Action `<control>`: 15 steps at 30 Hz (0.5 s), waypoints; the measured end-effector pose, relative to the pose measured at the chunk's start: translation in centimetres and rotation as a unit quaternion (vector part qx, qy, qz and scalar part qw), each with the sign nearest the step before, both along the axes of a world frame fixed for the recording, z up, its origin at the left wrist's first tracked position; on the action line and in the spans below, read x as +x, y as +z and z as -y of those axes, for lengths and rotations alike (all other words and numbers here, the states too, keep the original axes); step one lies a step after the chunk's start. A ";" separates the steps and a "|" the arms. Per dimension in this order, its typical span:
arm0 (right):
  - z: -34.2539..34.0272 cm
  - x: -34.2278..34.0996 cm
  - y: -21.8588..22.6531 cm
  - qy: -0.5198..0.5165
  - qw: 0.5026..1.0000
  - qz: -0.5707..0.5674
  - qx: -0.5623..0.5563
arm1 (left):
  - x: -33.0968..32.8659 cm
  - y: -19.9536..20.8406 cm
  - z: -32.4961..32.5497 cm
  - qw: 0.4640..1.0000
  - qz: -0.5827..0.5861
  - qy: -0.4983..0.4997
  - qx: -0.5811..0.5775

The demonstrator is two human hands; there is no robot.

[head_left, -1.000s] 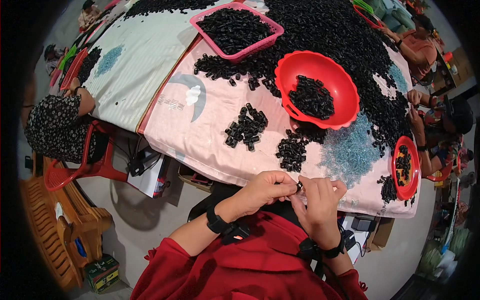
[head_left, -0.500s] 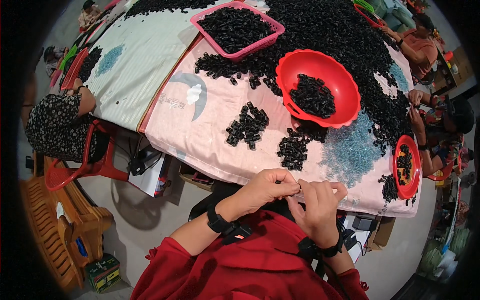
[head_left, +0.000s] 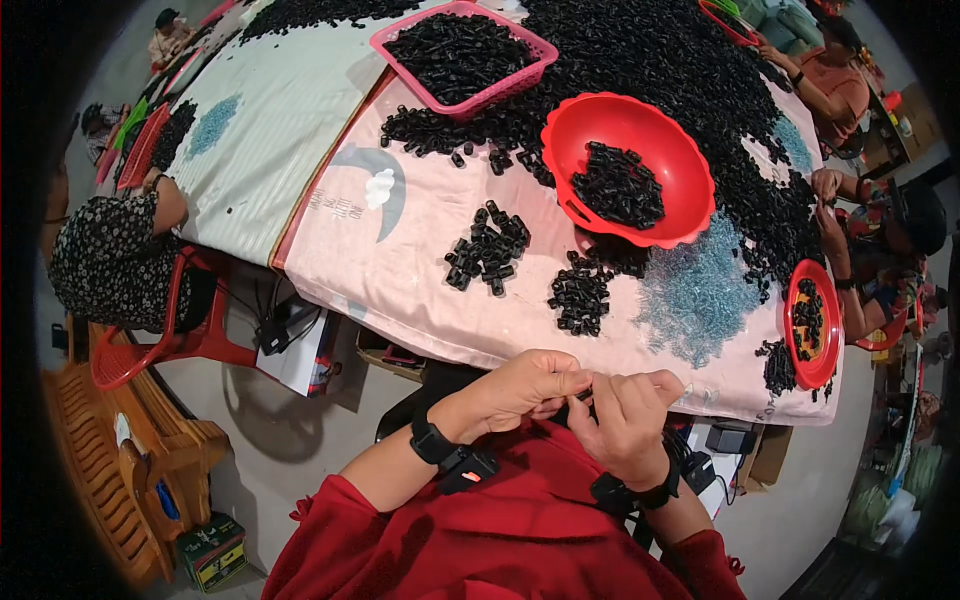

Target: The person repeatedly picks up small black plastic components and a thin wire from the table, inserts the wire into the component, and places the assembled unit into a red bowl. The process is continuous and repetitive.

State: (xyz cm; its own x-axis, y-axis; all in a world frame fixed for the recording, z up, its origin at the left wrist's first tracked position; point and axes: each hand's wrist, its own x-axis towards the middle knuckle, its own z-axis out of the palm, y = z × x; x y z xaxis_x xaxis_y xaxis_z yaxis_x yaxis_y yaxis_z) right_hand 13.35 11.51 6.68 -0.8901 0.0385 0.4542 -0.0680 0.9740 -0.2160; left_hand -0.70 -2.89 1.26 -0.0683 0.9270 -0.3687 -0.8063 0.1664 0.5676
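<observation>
My left hand (head_left: 535, 388) and my right hand (head_left: 628, 420) meet just off the table's near edge, above my lap. Their fingertips pinch a small black plastic piece (head_left: 584, 394), mostly covered by the fingers. Beyond them on the pink cloth lie a loose group of short black cylinders (head_left: 487, 250) and a tighter pile of small black parts (head_left: 580, 302). A heap of thin, clear bluish pieces (head_left: 697, 295), too small to make out, spreads to the right. Behind these, a red scalloped bowl (head_left: 675, 140) holds more black parts.
A pink basket (head_left: 462, 105) full of black parts stands at the back, beside a large black mound (head_left: 650, 55). At right is a red oval tray (head_left: 826, 372). People sit along both sides; a red chair (head_left: 215, 340) and wooden bench (head_left: 120, 450) are at left.
My hands have drawn slightly down toward me, still together at the fingertips. The right fingers have curled more over the piece. The whole view has shifted a little.
</observation>
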 end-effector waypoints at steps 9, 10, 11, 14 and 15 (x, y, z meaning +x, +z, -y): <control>-3.6 -0.4 -1.9 -0.055 0.996 0.026 -0.068 | -0.1 0.3 0.0 0.999 0.002 0.039 -0.021; -4.8 -0.6 -3.1 -0.093 0.995 0.017 -0.026 | -0.3 0.4 -0.1 0.999 0.002 0.044 -0.015; -5.6 -1.0 -3.6 -0.128 0.992 0.008 0.016 | -0.5 0.6 0.0 0.999 0.001 0.044 -0.011; -6.4 -1.6 -3.7 -0.140 0.989 0.021 0.038 | -0.8 1.4 0.1 0.999 -0.002 0.043 0.000; -6.5 -1.8 -3.8 -0.142 0.989 0.026 0.043 | -0.9 1.6 0.1 0.999 -0.003 0.041 0.003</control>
